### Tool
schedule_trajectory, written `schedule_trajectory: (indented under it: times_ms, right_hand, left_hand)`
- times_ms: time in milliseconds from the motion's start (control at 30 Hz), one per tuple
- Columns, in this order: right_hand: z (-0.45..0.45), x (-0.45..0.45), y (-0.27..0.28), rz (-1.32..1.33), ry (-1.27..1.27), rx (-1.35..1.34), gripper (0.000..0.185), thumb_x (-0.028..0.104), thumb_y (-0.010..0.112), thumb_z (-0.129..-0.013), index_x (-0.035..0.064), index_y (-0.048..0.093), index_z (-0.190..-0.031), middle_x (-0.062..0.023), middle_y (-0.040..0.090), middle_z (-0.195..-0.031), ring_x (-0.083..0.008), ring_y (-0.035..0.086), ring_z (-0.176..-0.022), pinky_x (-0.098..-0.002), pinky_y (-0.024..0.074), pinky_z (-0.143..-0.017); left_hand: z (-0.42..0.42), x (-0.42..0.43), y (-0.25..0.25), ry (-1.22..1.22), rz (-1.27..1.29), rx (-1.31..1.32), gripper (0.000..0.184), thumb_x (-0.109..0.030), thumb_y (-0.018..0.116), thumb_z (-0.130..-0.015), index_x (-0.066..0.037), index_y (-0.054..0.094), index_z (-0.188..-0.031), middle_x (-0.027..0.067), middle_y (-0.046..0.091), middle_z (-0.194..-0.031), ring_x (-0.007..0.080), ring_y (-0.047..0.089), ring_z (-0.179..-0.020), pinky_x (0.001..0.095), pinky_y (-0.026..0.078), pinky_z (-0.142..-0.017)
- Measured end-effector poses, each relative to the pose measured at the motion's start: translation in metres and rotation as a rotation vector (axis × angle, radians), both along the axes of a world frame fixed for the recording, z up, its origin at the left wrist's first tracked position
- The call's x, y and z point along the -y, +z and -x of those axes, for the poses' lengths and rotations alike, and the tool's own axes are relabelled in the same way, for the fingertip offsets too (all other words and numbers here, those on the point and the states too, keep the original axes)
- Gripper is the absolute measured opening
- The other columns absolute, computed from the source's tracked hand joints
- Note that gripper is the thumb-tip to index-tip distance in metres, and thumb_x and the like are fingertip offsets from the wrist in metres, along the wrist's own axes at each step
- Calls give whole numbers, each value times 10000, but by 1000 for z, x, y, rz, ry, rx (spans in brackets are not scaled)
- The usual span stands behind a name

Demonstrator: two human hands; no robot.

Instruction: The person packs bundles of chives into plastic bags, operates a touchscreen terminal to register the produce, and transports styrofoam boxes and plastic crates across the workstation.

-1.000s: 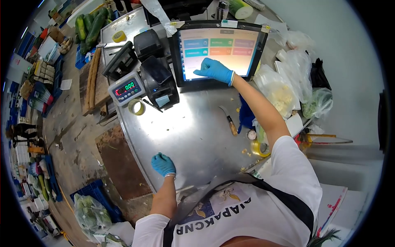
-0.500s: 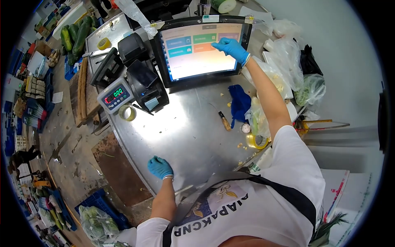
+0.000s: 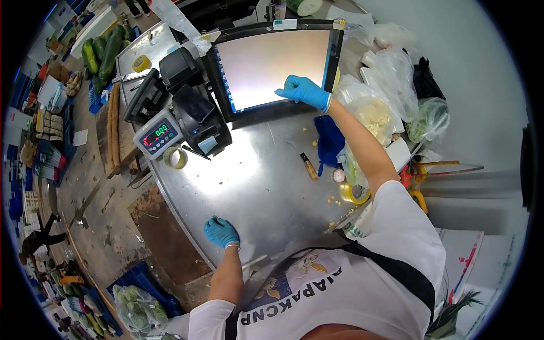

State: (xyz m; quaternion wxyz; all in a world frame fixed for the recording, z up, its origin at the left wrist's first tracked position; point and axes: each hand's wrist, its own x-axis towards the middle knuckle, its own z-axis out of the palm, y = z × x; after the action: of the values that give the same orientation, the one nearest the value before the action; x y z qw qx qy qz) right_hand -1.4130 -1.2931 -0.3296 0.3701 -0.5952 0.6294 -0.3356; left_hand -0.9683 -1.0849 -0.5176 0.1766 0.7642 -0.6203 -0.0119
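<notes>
My right hand [image 3: 306, 92], in a blue glove, is in front of the lower right part of the touchscreen monitor [image 3: 266, 62]. Its fingers are curled, the index finger reaching out a little, and nothing shows in them. Whether the fingertip touches the glass I cannot tell. The screen is a pale blank page with small icons down its left side. My left hand [image 3: 221, 231], also gloved in blue, rests closed at the left edge of the metal table [image 3: 255, 198], with no object visible in it. A scale display [image 3: 158, 133] reads 0.00 left of the monitor.
Black printers [image 3: 199, 116] stand beside the scale display, with a tape roll [image 3: 175, 157] in front. A knife with a wooden handle [image 3: 309, 166] lies near a blue cloth [image 3: 330, 141]. Plastic bags [image 3: 391, 85] crowd the right side. Green gourds [image 3: 110, 54] fill a far-left crate.
The coloured tiles on the screen have given way to a blank page. My right hand has moved down and slightly left. My left hand stays in place. A person at far left has shifted.
</notes>
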Motion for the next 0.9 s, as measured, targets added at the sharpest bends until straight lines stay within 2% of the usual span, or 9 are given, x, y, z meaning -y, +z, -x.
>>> schedule_trajectory:
  times_ms: [167,400,533,700,800,900]
  right_hand:
    - [-15,-1,-10,-24,39,35,442,412,745,-812,76,504,-655,-13,515,-651,-88,521,-554,-235,477,-564]
    - [-41,6,3,-17,111,6,450,430,739,-813,76,507,-659,-24,515,-701,-94,533,-582,-247,481,-601]
    - [-56,29,5,76,134,-124,463,470,751,-782,75,518,-719,-29,519,-705,-103,523,-646,-252,472,-630]
    - [-76,66,27,95,170,-34,560,577,748,-729,60,533,-746,-58,550,-718,-142,551,-666,-302,492,-679]
    - [-73,99,21,78,178,-183,583,588,748,-724,46,538,-770,-63,549,-709,-150,564,-669,-306,498,-689]
    - [-76,81,19,117,116,-107,565,566,750,-737,39,549,-773,-56,550,-697,-144,542,-658,-285,490,-665]
  left_hand:
    - [2,1,6,-17,40,13,226,-155,505,-888,-2,561,-731,189,559,-759,361,530,-760,471,392,-689]
    - [2,1,3,-10,50,-4,224,-147,507,-882,-4,547,-714,185,542,-737,356,523,-734,469,387,-677]
    - [2,2,5,3,10,-3,219,-144,507,-881,-9,544,-713,181,540,-742,347,520,-741,461,384,-678]
    - [2,2,6,-21,47,22,207,-143,510,-878,-15,544,-719,176,541,-756,342,517,-752,454,382,-681]
    - [5,1,8,-11,43,0,207,-149,510,-879,-14,545,-726,175,539,-756,344,515,-753,454,383,-687]
    - [1,4,4,-5,45,-2,209,-157,510,-883,-11,548,-737,175,538,-758,348,515,-764,456,385,-703]
